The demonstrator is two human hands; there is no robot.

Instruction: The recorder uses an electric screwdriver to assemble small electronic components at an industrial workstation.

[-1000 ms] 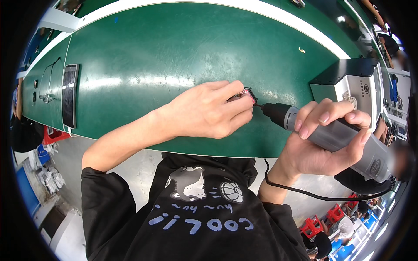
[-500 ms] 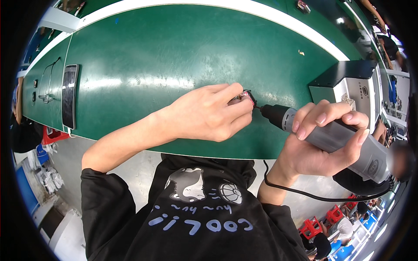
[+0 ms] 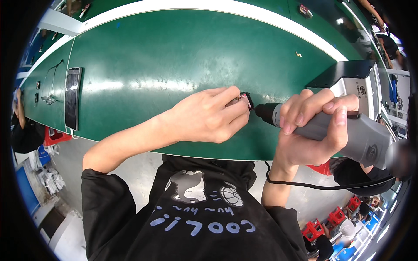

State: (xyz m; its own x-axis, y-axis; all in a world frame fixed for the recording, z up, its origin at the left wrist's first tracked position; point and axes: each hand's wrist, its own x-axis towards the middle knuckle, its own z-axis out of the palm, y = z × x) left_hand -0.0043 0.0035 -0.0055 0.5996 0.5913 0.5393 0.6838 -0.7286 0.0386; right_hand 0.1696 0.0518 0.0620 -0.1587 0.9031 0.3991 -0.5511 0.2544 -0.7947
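Note:
Over the green table, my left hand (image 3: pixel 213 114) pinches a small dark rectangular part (image 3: pixel 246 101) with a reddish inner face; the fingers cover much of it. My right hand (image 3: pixel 315 126) is wrapped around a grey electric screwdriver (image 3: pixel 361 135) with a black nose, held nearly level. Its tip points left and lies right beside the small part; whether bit and part touch, I cannot tell. A black cord hangs from the rear of the screwdriver and loops below my right wrist.
The green table (image 3: pixel 143 52) has a white raised edge at the back. At its right stands a black-and-white box-shaped device (image 3: pixel 355 85). A smartphone (image 3: pixel 72 98) and a thin wire stand (image 3: pixel 51 93) lie at the left. Red stools (image 3: pixel 314 229) and other people are beyond.
The screwdriver has shifted a little left, bringing its nose closer to the small part. My right hand has moved left and up with it. My left hand has hardly moved.

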